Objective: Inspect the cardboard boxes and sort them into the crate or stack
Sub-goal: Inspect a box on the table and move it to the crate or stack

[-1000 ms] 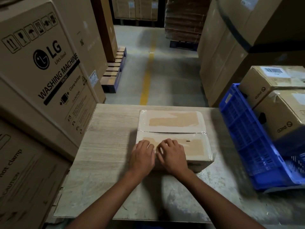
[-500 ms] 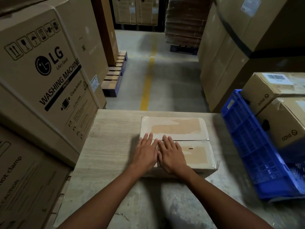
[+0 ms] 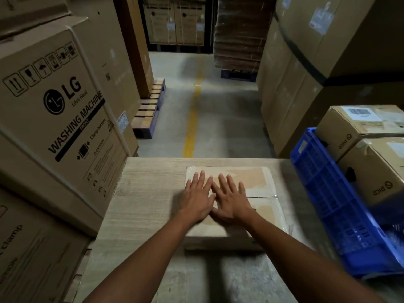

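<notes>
Moved: left hand and right hand slid forward over box top, fingers uncurled.
Left hand: flat on box, fingers straight, spread, holding nothing.
Box: on table, left of crate.
Right hand: flat on box, fingers straight, holding nothing.
Crate: blue, two cartons inside.

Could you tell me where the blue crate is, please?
In the head view, the blue crate stands right of the taped box, next to two DICO boxes.
</notes>
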### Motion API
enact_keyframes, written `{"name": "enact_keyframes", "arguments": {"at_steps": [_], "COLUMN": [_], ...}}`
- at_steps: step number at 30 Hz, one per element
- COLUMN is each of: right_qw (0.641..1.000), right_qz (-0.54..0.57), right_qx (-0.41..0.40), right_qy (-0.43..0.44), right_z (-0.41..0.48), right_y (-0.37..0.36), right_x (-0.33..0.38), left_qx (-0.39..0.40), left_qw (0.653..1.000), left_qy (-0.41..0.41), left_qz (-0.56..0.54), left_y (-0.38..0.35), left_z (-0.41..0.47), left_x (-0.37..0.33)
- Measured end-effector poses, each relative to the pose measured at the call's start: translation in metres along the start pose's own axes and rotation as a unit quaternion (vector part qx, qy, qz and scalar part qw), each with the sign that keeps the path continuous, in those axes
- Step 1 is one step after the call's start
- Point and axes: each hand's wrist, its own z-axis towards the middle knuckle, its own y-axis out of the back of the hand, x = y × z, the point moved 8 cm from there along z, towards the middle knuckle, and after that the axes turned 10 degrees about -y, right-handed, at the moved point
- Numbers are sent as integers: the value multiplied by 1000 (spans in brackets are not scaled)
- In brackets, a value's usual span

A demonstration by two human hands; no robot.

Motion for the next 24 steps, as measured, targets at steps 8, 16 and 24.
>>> {"name": "enact_keyframes", "arguments": {"at_steps": [8, 16, 24], "right_qw": [998, 993, 994], "right_qz": [64, 68, 57], "right_qx": [-2, -37, 4], "right_qy": [7, -89, -88], "right_z": [2, -40, -52], "right_y": [22, 6, -18], "right_x": [-16, -63, -62], "left_qx": [40, 11, 44], "left_qw": [999, 996, 996], "left_qy": [28, -84, -75], "left_qz": [9, -11, 21], "left_y": [7, -15, -38], "left_z": [15, -5, -10], "left_x": [-11, -68, -68]}}
